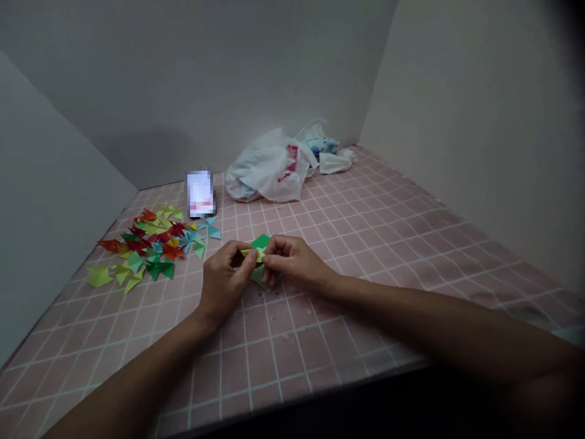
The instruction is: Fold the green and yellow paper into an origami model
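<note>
Between my two hands is a small piece of folded yellow paper (253, 253), held just above the table. My left hand (223, 271) pinches its left side between thumb and fingers. On the other side, my right hand (295, 262) has closed thumb and fingertips on the right end. Green paper (262, 242) shows behind the fingers, and a paler green piece lies beneath them, partly covered by my right hand. To the left spreads a pile of folded paper pieces (153, 244) in red, orange, yellow, green and blue.
A lit phone (200, 194) stands behind the paper pile, its screen blurred out. White plastic bags (269, 167) with red print lie by the back wall, beside a blue-patterned packet (323, 146). Pink gridded cloth (388, 238) covers the table. Walls rise on the left, back and right.
</note>
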The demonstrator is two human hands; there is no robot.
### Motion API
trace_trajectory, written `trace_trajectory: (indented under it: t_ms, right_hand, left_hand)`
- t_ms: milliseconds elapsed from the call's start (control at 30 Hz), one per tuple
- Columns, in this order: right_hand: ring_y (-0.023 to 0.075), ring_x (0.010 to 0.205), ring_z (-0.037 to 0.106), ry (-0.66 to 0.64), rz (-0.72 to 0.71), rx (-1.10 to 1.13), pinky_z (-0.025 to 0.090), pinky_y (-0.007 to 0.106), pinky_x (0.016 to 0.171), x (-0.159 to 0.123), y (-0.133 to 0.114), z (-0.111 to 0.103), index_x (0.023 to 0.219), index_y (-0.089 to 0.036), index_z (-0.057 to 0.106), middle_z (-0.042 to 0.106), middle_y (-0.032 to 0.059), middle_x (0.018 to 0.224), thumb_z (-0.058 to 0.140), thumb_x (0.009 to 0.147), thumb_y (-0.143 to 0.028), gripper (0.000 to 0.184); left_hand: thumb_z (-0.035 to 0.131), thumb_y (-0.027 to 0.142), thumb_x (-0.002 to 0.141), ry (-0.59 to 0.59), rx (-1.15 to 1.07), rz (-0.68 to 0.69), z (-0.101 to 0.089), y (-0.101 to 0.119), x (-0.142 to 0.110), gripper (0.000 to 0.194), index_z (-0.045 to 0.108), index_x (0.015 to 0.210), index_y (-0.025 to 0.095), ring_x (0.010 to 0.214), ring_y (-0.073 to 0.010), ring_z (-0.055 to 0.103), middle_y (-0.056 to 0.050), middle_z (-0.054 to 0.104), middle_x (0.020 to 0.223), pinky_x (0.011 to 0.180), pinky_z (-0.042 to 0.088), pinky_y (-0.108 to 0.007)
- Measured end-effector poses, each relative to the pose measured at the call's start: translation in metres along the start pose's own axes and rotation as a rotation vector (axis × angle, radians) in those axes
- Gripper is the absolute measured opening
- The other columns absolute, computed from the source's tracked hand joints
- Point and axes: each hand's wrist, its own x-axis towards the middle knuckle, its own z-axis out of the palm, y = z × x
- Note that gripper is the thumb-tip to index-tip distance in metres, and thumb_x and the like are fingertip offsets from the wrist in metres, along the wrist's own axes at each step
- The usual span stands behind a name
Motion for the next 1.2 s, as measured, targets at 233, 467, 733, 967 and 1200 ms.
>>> trace_trajectory:
  t_ms: [233,467,733,967,1200]
  right_hand:
    - [0.0081,0.050,0.057,-0.002,-0.203,-0.088,0.046,0.023,0.048,0.004,0.001,-0.009,0.098,-0.022,0.053,0.062,-0.0037,0.080,0.055,0.090,-0.024,0.009]
    - [0.0124,0.079,0.058,-0.071,-0.453,-0.503,0.046,0.026,0.071,0.003,0.000,-0.011,0.090,-0.020,0.063,0.065,0.0014,0.089,0.060,0.087,-0.015,0.007]
    - [0.0088,0.052,0.050,-0.022,-0.191,-0.238,0.039,0.022,0.050,0.007,0.000,-0.012,0.082,-0.019,0.056,0.055,-0.0053,0.064,0.062,0.083,-0.023,0.008]
    - [0.0081,0.049,0.052,0.019,-0.175,-0.160,0.041,0.022,0.047,0.008,-0.002,-0.012,0.081,-0.018,0.055,0.055,-0.0059,0.063,0.066,0.080,-0.025,0.013]
    - [0.0080,0.055,0.053,0.009,-0.250,-0.184,0.043,0.023,0.051,0.009,0.001,-0.013,0.082,-0.017,0.057,0.057,-0.0045,0.070,0.066,0.078,-0.022,0.011]
  left_hand:
    - [0.072,0.040,0.084,-0.063,-0.306,-0.214,-0.003,-0.005,0.005,0.023,0.070,0.083,0.017,0.069,-0.0155,0.068,-0.001,0.069,0.076,0.067,0.054,-0.027]
    - [0.074,0.040,0.083,-0.210,-0.565,-0.338,-0.003,-0.006,0.008,0.029,0.068,0.100,0.017,0.061,-0.0115,0.065,-0.001,0.069,0.081,0.059,0.056,-0.024]
    - [0.069,0.041,0.089,-0.258,-0.645,-0.279,-0.002,-0.010,0.005,0.025,0.065,0.104,0.021,0.060,-0.0094,0.067,0.003,0.067,0.079,0.060,0.056,-0.021]
    - [0.083,0.029,0.076,-0.246,-0.646,-0.273,0.000,-0.013,0.007,0.024,0.068,0.091,0.018,0.067,-0.0089,0.067,0.003,0.068,0.080,0.065,0.054,-0.019]
    - [0.082,0.027,0.075,-0.193,-0.608,-0.279,-0.001,-0.006,0.006,0.020,0.069,0.086,0.017,0.063,-0.0102,0.067,0.002,0.069,0.073,0.063,0.055,-0.021]
